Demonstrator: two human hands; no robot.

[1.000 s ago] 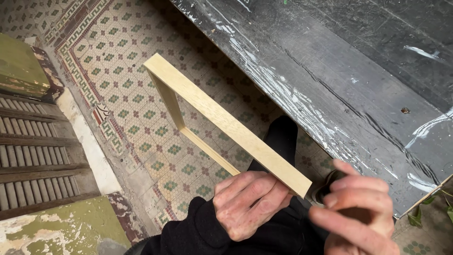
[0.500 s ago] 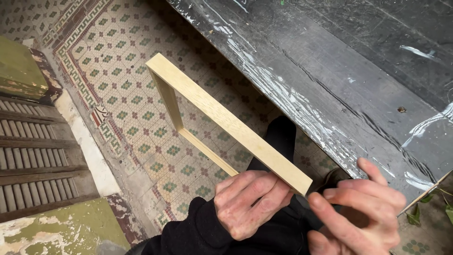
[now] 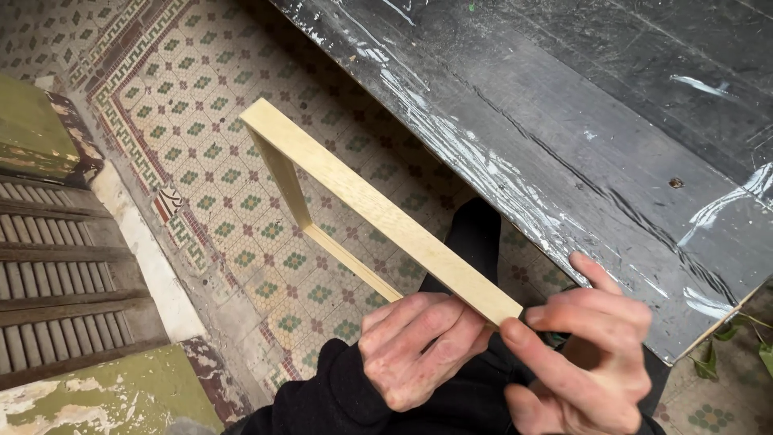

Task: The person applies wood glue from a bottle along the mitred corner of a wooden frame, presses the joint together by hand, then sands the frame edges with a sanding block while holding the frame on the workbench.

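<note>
Pale wooden frame (image 3: pixel 354 201): held in the air beside the desk edge, above the floor, long top rail running diagonally away from the person. Left hand (image 3: pixel 419 346): grip closed around the near end of the frame, fingers curled over it. Right hand (image 3: pixel 592 346): fingers loosely curled, thumb tip touching the frame's near corner. Dark paint-streaked desk (image 3: pixel 580 137): at right. Patterned tile floor (image 3: pixel 201 145): below. Louvred shutter (image 3: pixel 56 298): at left.
</note>
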